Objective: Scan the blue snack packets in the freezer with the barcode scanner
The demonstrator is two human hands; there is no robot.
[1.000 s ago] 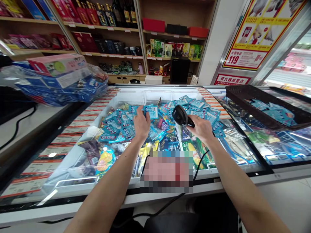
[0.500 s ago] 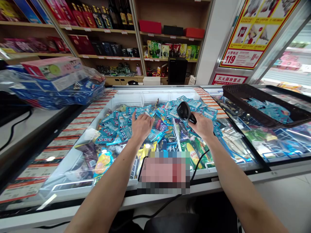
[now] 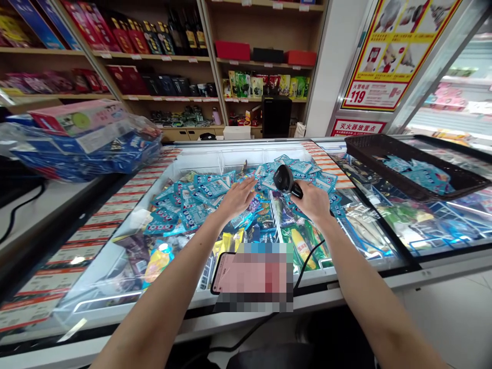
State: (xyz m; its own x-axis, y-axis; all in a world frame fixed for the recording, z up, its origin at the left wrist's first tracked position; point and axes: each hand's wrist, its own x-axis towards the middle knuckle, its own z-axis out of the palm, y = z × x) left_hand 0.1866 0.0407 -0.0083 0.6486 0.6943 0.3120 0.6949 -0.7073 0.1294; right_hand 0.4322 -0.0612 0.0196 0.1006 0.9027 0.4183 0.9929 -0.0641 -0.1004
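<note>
My right hand is wrapped round the handle of a black barcode scanner, whose head points left. The scanner's cable hangs down past my wrist. To its left, my left hand is open, fingers stretched forward, palm down over the middle of the freezer; whether it touches anything there I cannot tell. Many blue packets lie spread on the glass to the left of that hand, with more blue packets beyond the scanner. At the front edge lies a phone, largely blurred out.
The glass-topped freezer holds wrapped frozen goods. A brown basket with blue packets stands on the right. On the left is a plastic-wrapped stack of boxes. Stocked shelves stand behind.
My left hand has moved right, towards the scanner, and its fingers now point forward and right. The scanner stays in my right hand. The view has shifted slightly.
</note>
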